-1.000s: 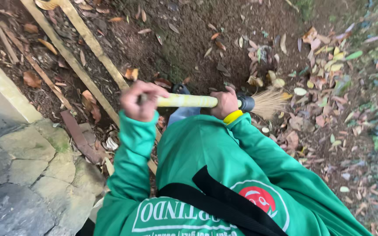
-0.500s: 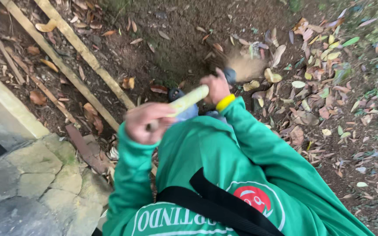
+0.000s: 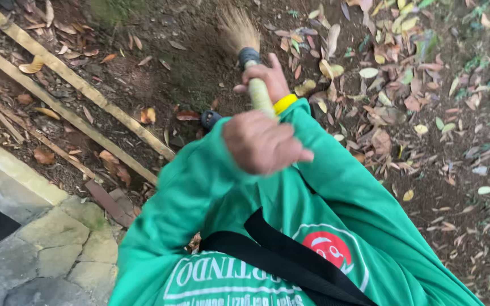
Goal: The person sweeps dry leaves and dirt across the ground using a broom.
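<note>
I hold a short broom with a pale yellow-green handle (image 3: 260, 95), a black collar and straw bristles (image 3: 238, 27) that point away from me over bare soil. My right hand (image 3: 263, 76), with a yellow wristband, grips the handle just below the collar. My left hand (image 3: 263, 141) is closed around the handle's near end, close to my chest. Both arms are in green sleeves, and a black strap crosses my green shirt (image 3: 290, 249).
Two long wooden slats (image 3: 69, 76) lie diagonally on the dirt at left. Stone paving (image 3: 46, 249) with a pale kerb is at bottom left. Fallen leaves (image 3: 404, 96) cover the ground at right. A dark shoe tip (image 3: 210, 119) shows below the broom.
The broom has swung from pointing right, among the leaves, round to pointing straight away from me. My left hand has pulled in towards my chest while my right hand moved forward.
</note>
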